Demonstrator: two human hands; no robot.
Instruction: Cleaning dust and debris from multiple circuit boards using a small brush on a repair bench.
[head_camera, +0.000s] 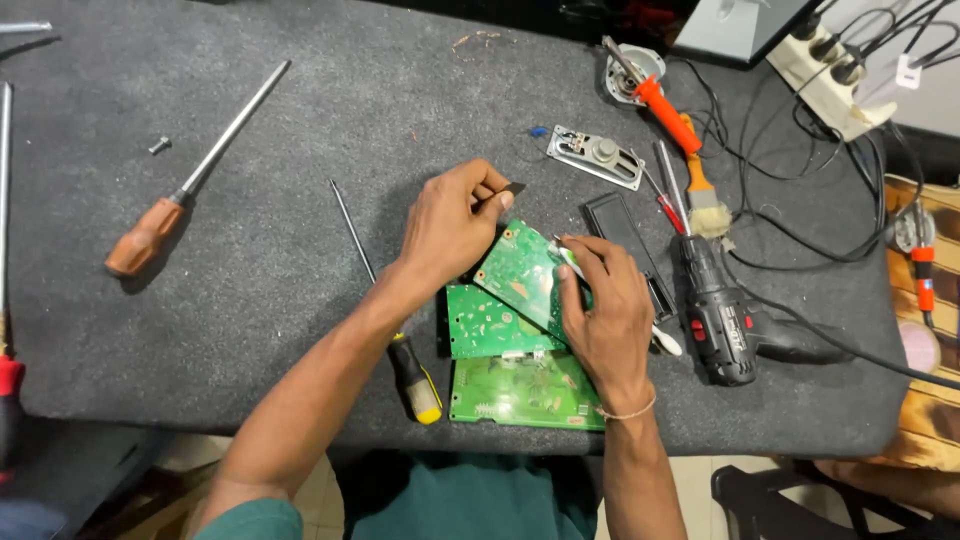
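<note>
Your left hand (452, 225) pinched a small dark piece (511, 189); your right hand (603, 305) clamped the top green circuit board (522, 275), stacked on the bench (300, 130).

Even, moderately bright indoor light falls from above onto the grey mat (300, 330), which shows no glare. Soft, short shadows lie beside the long screwdriver (190, 180) and under the forearms. The centre is sharp; the far edge goes dark, and straight lines bow at the corners from wide-angle distortion.
</note>
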